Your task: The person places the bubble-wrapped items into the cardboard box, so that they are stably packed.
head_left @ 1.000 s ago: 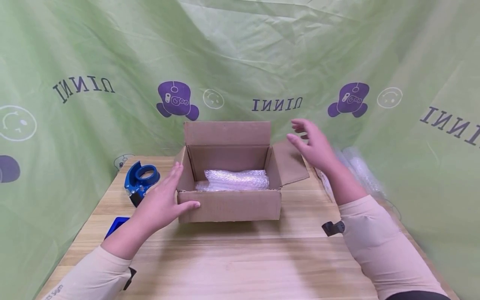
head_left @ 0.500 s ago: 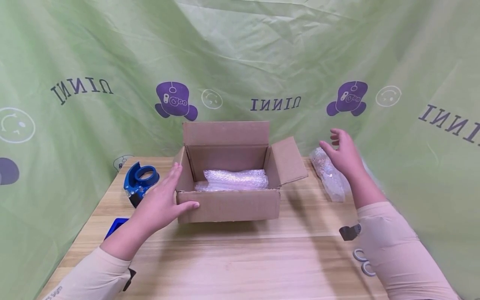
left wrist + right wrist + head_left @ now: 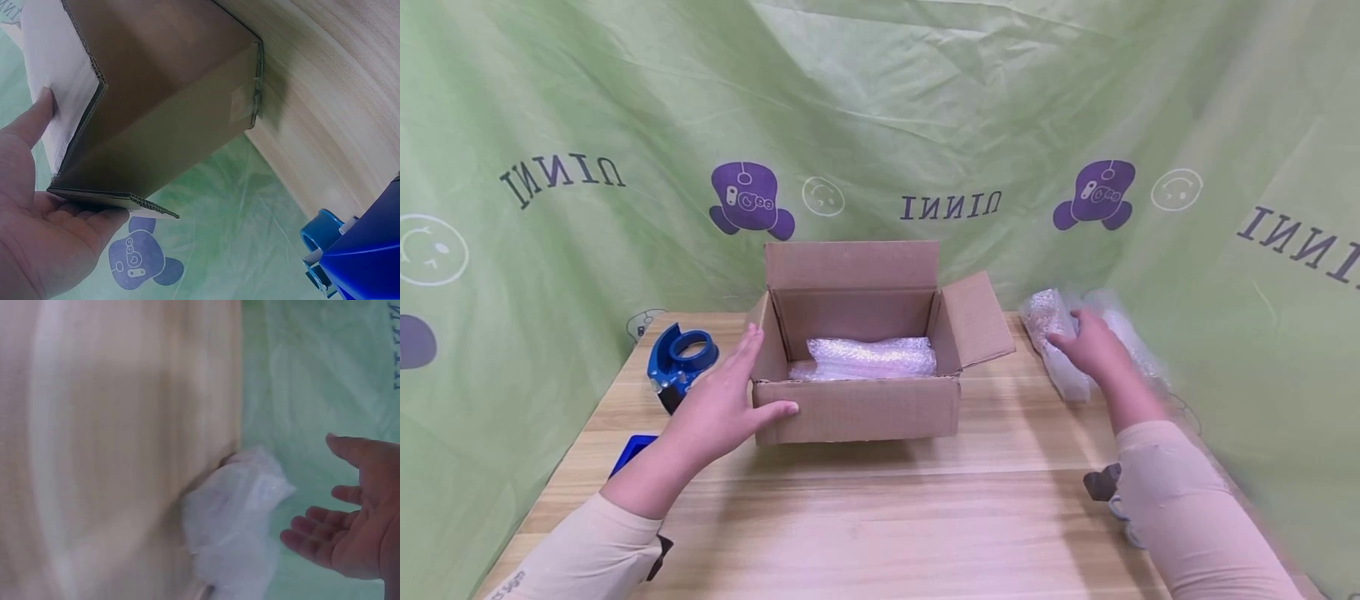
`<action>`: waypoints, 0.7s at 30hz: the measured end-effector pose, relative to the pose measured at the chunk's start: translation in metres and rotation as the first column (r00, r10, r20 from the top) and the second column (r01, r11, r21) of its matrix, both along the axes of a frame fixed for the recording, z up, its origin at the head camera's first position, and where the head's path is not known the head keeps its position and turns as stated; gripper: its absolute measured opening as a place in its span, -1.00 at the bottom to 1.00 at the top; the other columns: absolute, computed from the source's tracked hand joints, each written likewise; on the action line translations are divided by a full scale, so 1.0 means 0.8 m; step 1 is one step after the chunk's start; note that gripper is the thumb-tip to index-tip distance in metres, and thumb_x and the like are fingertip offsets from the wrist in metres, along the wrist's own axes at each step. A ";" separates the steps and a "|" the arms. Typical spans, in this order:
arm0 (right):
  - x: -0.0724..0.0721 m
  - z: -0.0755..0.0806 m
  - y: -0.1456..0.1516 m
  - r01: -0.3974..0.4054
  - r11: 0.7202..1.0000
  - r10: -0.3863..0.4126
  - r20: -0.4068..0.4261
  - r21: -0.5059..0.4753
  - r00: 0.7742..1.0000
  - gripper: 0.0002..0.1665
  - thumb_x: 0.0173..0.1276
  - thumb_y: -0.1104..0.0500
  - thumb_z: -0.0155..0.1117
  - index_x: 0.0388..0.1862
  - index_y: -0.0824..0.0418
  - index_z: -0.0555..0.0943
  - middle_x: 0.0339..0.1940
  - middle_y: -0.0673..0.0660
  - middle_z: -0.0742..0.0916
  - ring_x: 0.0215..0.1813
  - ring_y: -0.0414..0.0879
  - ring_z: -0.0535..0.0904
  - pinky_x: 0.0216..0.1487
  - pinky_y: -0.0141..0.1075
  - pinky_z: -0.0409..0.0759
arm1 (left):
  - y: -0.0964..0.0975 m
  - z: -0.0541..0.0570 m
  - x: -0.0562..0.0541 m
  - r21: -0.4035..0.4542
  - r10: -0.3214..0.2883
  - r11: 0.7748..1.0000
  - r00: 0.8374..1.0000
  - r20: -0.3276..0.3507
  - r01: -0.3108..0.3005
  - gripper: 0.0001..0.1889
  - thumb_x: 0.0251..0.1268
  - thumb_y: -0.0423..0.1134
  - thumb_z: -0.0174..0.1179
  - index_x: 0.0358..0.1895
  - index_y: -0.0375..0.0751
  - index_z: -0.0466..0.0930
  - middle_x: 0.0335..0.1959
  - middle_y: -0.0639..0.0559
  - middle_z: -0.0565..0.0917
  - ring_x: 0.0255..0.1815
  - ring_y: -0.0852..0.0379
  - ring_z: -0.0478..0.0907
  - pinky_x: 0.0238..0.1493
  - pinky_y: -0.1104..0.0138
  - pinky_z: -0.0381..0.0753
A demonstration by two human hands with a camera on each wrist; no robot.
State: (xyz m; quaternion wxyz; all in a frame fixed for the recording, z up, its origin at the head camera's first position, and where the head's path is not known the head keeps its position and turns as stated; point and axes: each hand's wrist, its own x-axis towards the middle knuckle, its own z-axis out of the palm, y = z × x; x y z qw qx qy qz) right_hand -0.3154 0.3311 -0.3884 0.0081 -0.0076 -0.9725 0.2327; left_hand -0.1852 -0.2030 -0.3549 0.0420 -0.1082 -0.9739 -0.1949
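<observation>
An open cardboard box (image 3: 857, 412) stands mid-table with its flaps raised or spread. Inside lies a bubble-wrapped bundle (image 3: 872, 357). My left hand (image 3: 718, 408) rests at the box's front left corner, its thumb on the front flap and straight fingers along the left flap. In the left wrist view the left hand (image 3: 50, 231) straddles that corner. My right hand (image 3: 1097, 350) is over two bubble-wrapped packets at the back right, the nearer one (image 3: 1052, 342) beside its thumb. The right wrist view shows the right hand (image 3: 350, 525) with spread fingers, apart from a packet (image 3: 234, 512).
A blue tape dispenser (image 3: 681, 362) sits at the table's left. Part of a blue object (image 3: 634, 450) shows behind the left forearm. Scissors handles (image 3: 1123, 518) peek out beside the right sleeve. A green printed curtain (image 3: 865, 125) surrounds the table.
My right hand has moved from beside the box's right flap to the right, then down to the bubble-wrapped packets. The right flap has tilted upward. My left hand stays at the box corner.
</observation>
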 end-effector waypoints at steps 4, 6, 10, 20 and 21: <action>0.003 -0.019 0.004 -0.006 0.996 -0.005 0.128 0.088 0.992 0.15 0.39 -0.31 0.10 0.49 0.55 -0.03 0.36 0.72 0.18 0.32 0.64 0.18 0.31 0.40 0.20 | 0.000 0.000 0.000 0.001 0.000 1.000 1.000 -0.001 0.000 0.23 0.06 0.47 0.19 0.60 -0.15 -0.26 0.62 -0.11 -0.18 0.55 -0.31 0.02 0.40 -0.21 0.21; 0.005 -0.028 0.006 -0.018 0.994 -0.002 0.185 0.108 0.983 0.16 0.39 -0.29 0.11 0.49 0.57 -0.05 0.36 0.76 0.13 0.31 0.67 0.14 0.30 0.42 0.18 | 0.001 0.000 0.000 0.001 0.000 1.000 1.000 0.000 0.000 0.23 0.06 0.46 0.20 0.60 -0.15 -0.25 0.62 -0.11 -0.17 0.55 -0.30 0.01 0.40 -0.21 0.22; 0.011 -0.040 0.008 -0.037 0.993 0.009 0.230 0.114 0.973 0.14 0.39 -0.26 0.13 0.49 0.58 -0.04 0.36 0.79 0.04 0.32 0.71 0.06 0.30 0.47 0.10 | 0.002 -0.002 -0.001 0.003 -0.001 1.000 1.000 0.000 0.001 0.23 0.05 0.46 0.21 0.60 -0.14 -0.25 0.62 -0.12 -0.16 0.55 -0.31 0.02 0.39 -0.21 0.22; 0.012 -0.063 0.015 -0.042 0.985 0.009 0.194 0.165 0.981 -0.10 0.44 0.02 0.07 0.51 0.51 0.00 0.33 0.80 0.10 0.30 0.72 0.07 0.29 0.48 0.09 | 0.001 -0.002 0.000 0.006 0.005 1.000 1.000 -0.001 -0.005 0.23 0.04 0.48 0.18 0.60 -0.14 -0.25 0.62 -0.13 -0.15 0.54 -0.32 0.03 0.39 -0.21 0.23; 0.012 -0.064 0.015 -0.036 0.986 0.004 0.192 0.162 0.981 -0.11 0.44 0.03 0.07 0.51 0.49 -0.01 0.34 0.80 0.09 0.30 0.72 0.07 0.29 0.48 0.08 | 0.001 -0.002 0.001 0.006 0.006 1.000 1.000 -0.001 -0.006 0.23 0.05 0.49 0.18 0.60 -0.14 -0.25 0.62 -0.13 -0.16 0.54 -0.32 0.03 0.39 -0.21 0.23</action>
